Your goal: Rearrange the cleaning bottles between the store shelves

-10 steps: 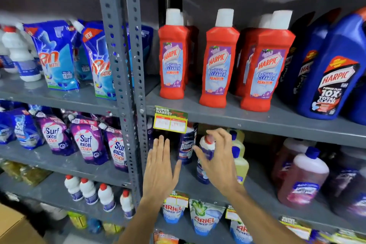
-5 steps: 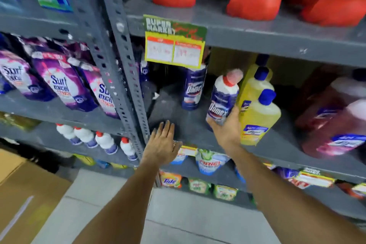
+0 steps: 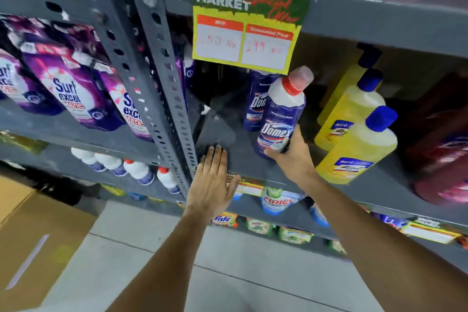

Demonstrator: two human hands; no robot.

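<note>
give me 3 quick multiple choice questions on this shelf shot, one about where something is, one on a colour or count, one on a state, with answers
1. Where is the sale sign?
A. lying on the floor
B. hanging from the edge of the shelf above the Domex bottles
C. stuck on the cardboard box

2. What colour are the caps of the yellow bottles?
A. blue
B. red
C. green

3. What is the right hand doing?
A. resting flat and empty on the shelf
B. gripping the lower part of the tilted Domex bottle
C. pulling at the sign

Answers:
1. B, the sign hangs from the upper shelf's front edge, partly covering the rear Domex bottle.
2. A, every yellow bottle in view has a blue cap.
3. B, the fingers wrap the bottle's base as it leans; the left hand is the flat, empty one, at the shelf edge.
</note>
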